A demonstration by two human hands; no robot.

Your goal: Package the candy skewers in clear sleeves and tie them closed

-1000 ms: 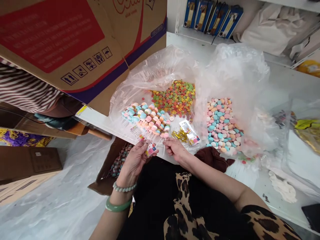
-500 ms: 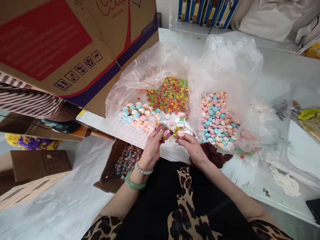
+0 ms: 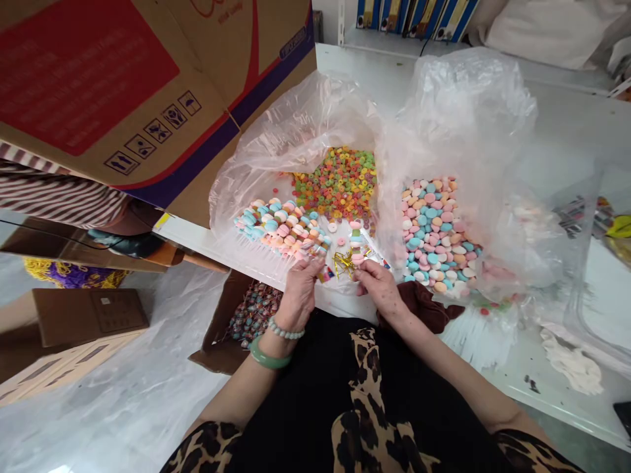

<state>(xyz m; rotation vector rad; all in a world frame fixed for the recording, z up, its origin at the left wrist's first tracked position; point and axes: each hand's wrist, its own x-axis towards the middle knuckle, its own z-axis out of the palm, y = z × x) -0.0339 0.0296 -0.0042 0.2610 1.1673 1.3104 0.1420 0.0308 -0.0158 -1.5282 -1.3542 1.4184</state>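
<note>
My right hand [image 3: 378, 288] is closed, its fingertips pinching the lower end of a candy skewer [image 3: 355, 242] stacked with pink, green and white pieces. My left hand [image 3: 302, 289] is closed too, thumb against fingers, on what looks like a clear wrapper with coloured print [image 3: 325, 273]; its exact shape is hard to make out. Between both hands lie gold twist ties [image 3: 344, 264]. Just beyond my left hand, finished candy skewers [image 3: 280, 226] are piled with their white sticks towards me. Small ring candies [image 3: 340, 184] are heaped behind them on plastic.
Pastel candies [image 3: 434, 230] lie on a plastic bag [image 3: 468, 98] at right. A large carton [image 3: 197, 164] stands at left. Below the table edge, an open box [image 3: 211, 348] holds wrapped candies. White sticks [image 3: 486, 338] and a cloth [image 3: 572, 361] lie at right. Someone's striped sleeve [image 3: 54, 197] shows behind the carton.
My right hand has moved slightly right and down, and the skewer sits a little lower. The gold ties show apart from the skewer now. My left hand stays nearly in place.
</note>
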